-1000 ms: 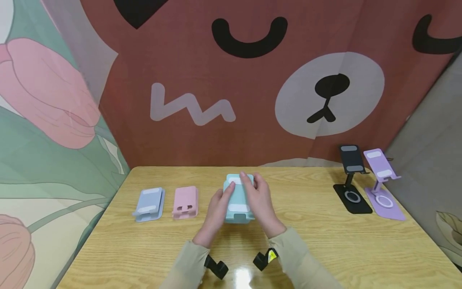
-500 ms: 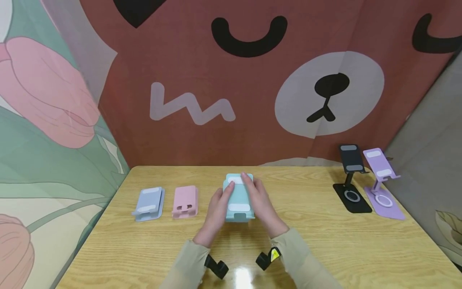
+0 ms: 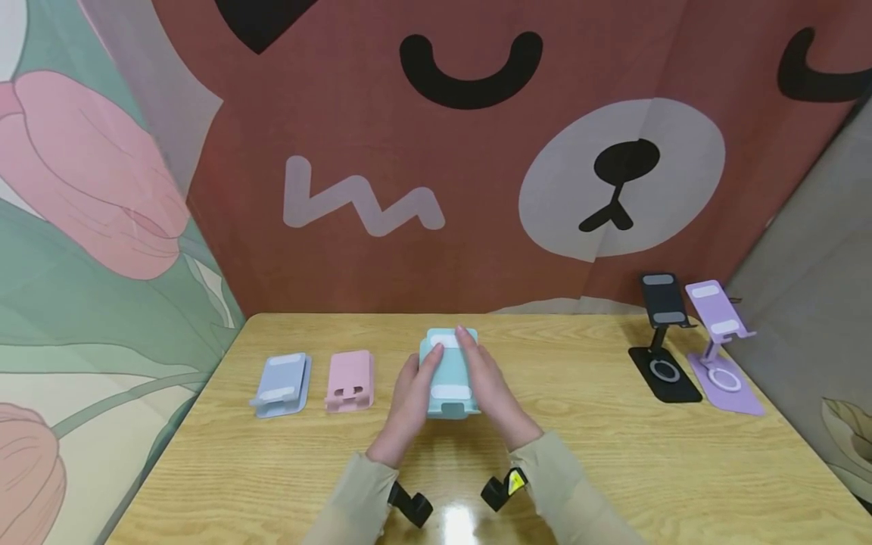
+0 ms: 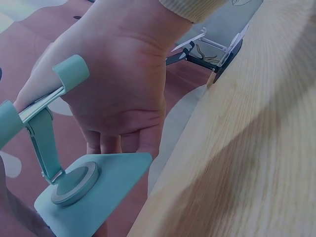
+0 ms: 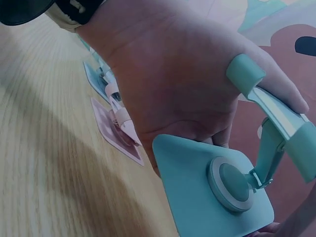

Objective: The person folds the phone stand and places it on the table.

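Both hands hold a teal phone stand (image 3: 450, 371) above the middle of the table. My left hand (image 3: 409, 393) grips its left side, thumb lying over the upper plate. On the opposite side my right hand (image 3: 492, 387) grips it likewise, its thumb near the top white pad. From the right wrist, the square base (image 5: 190, 177) shows a grey ring around the hinge, and a short arm (image 5: 269, 148) rises to the upper plate. The left wrist view shows the base (image 4: 116, 173) and plate standing apart, partly unfolded. Most fingers are hidden behind the stand.
Left on the wooden table (image 3: 272, 469) lie a folded blue phone stand (image 3: 282, 378) and a folded pink one (image 3: 350, 375). At the far right a black stand (image 3: 664, 303) and a purple stand (image 3: 715, 310) stand unfolded. A bear-print cloth (image 3: 477, 250) hangs behind.
My right hand has shifted slightly, its fingers sliding from the stand's far top corner to behind its right side. The stand stays in nearly the same place, and the other stands have not moved.
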Tool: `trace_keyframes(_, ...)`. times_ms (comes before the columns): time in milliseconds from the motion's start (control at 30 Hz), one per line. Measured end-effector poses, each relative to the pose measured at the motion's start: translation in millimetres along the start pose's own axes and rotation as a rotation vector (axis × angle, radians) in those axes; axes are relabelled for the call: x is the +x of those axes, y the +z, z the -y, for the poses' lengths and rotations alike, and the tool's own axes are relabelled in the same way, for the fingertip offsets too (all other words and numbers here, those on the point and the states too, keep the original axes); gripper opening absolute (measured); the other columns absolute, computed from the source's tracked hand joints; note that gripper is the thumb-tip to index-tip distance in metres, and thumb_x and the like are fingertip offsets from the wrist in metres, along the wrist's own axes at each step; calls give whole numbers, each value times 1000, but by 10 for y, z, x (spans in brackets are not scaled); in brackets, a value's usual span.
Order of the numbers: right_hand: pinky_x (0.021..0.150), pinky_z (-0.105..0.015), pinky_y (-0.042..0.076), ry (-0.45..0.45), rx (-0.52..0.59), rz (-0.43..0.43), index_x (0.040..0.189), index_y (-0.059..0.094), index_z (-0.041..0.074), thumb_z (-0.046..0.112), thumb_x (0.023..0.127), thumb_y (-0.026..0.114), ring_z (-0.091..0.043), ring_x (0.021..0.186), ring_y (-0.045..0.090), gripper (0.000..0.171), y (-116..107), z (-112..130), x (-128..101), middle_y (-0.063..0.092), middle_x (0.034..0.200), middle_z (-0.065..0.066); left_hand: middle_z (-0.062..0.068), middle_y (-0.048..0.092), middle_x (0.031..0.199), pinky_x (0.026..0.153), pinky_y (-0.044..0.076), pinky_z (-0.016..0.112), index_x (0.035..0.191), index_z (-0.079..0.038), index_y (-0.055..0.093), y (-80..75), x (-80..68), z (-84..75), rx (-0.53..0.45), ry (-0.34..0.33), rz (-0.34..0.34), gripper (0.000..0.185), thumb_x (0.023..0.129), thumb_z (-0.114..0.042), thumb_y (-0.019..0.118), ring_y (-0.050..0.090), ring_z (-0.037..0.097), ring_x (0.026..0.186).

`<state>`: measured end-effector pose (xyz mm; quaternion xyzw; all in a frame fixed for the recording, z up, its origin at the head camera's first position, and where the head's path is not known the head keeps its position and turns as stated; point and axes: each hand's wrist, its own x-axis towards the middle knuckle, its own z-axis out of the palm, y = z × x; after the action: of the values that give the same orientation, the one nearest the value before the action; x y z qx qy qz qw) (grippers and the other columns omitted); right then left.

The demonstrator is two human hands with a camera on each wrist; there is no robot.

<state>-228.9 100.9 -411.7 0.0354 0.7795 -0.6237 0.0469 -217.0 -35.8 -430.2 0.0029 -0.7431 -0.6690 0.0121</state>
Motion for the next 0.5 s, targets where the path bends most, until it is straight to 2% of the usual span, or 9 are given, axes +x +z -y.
trace_keyframes(233, 74, -35, 49, -26, 17, -36, 123, 56, 4, 77, 97, 32, -24, 89, 59, 81, 37, -25, -8, 62, 101, -13, 13, 62, 98, 79, 50, 39, 122, 0, 57, 7, -6, 6, 10, 9, -2, 71, 99, -66, 48, 59, 24, 88)
trace_keyframes(500, 74, -36, 50, -38, 36, -58, 122, 55, 3, 76, 97, 34, -25, 88, 60, 80, 59, -32, -21, 62, 99, -14, 13, 62, 98, 78, 50, 39, 125, 0, 56, 5, -14, 23, 10, 32, 1, 70, 100, -64, 47, 59, 24, 87)
